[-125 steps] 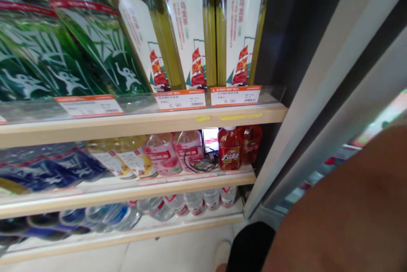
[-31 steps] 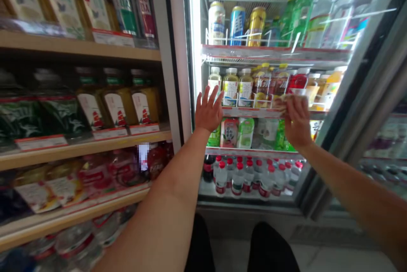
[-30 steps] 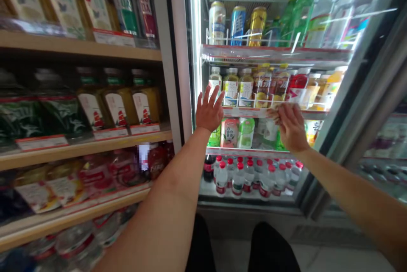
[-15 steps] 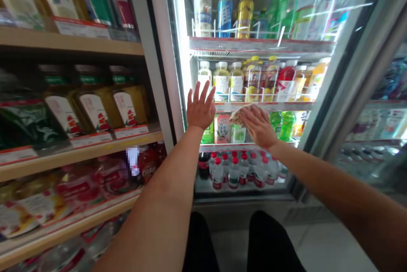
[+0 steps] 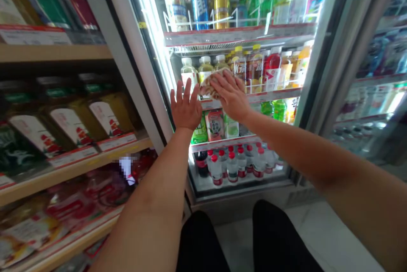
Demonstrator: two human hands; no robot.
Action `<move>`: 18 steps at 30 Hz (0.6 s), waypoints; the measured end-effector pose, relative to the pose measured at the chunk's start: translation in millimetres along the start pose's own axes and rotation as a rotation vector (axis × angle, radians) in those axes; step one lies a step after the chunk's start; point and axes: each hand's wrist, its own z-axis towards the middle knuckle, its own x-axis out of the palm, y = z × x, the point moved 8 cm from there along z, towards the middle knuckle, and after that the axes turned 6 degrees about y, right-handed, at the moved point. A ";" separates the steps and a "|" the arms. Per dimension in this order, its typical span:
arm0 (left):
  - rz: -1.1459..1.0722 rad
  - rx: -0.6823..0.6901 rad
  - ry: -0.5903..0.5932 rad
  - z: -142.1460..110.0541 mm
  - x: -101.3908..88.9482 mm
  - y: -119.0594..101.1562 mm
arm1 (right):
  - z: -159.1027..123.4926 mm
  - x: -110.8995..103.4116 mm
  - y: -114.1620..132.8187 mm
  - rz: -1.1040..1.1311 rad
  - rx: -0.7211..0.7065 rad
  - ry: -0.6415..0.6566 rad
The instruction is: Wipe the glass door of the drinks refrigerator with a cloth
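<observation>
In the head view, a glass fridge door (image 5: 248, 130) stands in front of me with lit drinks behind it. My left hand (image 5: 187, 111) lies flat near its left side, fingers spread, holding nothing. To the right of it, my right hand (image 5: 231, 96) presses a crumpled, light patterned cloth (image 5: 210, 85) against the glass. The cloth sticks out past the fingertips on the left, and the palm hides the rest. Behind the hands are pale-yellow drink bottles (image 5: 205, 68) and a pink carton-like pack (image 5: 215, 125).
Beer cans (image 5: 199, 5) fill the top fridge shelf, and red-capped water bottles (image 5: 232, 166) stand at the bottom. On the left, wooden shelves (image 5: 63, 53) carry juice bottles (image 5: 106, 111). The metal door frame (image 5: 341, 60) runs down the right side. My knees (image 5: 203, 238) are below.
My right hand has moved the cloth up and to the left across the glass, closer to my left hand. The left hand stays spread. The view has shifted slightly.
</observation>
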 end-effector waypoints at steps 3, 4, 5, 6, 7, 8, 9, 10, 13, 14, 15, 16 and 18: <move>0.005 -0.003 0.007 0.5 -0.6 -0.5 | 20.8 -19.9 -24.3 0.002 0.105 -0.118; 0.012 -0.005 0.009 0.7 -0.8 -0.6 | 26.4 -24.7 -32.1 0.002 0.129 -0.152; 0.016 -0.007 0.011 0.8 -0.9 -0.6 | 29.8 -27.4 -38.1 -0.001 0.139 -0.175; 0.016 -0.008 0.013 0.9 -1.0 -0.6 | 30.4 -28.0 -42.2 -0.006 0.135 -0.185; 0.015 -0.009 0.014 1.0 -1.1 -0.6 | 27.5 -27.0 -45.4 -0.012 0.122 -0.187; 0.017 -0.009 0.013 1.0 -1.3 -0.7 | 20.8 -24.9 -48.8 -0.017 0.113 -0.186; 0.020 -0.006 0.011 1.0 -1.6 -1.0 | 10.1 -22.6 -53.4 -0.019 0.112 -0.190; 0.022 -0.004 0.007 0.9 -2.0 -1.2 | -4.6 -20.3 -59.6 -0.017 0.123 -0.201; -0.002 -0.010 0.003 0.8 -3.1 -1.1 | -67.9 -15.6 -86.2 -0.005 0.197 -0.275; -0.018 -0.015 0.005 0.8 -3.1 -0.9 | -91.6 -14.2 -95.7 0.000 0.212 -0.295; -0.033 -0.018 0.008 1.0 -3.2 -0.8 | -113.1 -11.8 -105.1 0.008 0.212 -0.292; -0.043 -0.018 0.012 1.2 -3.2 -1.0 | -130.9 -9.5 -115.5 0.018 0.210 -0.273; -0.050 -0.018 0.015 1.7 -3.1 -1.2 | -149.9 -10.0 -139.4 0.017 0.198 -0.233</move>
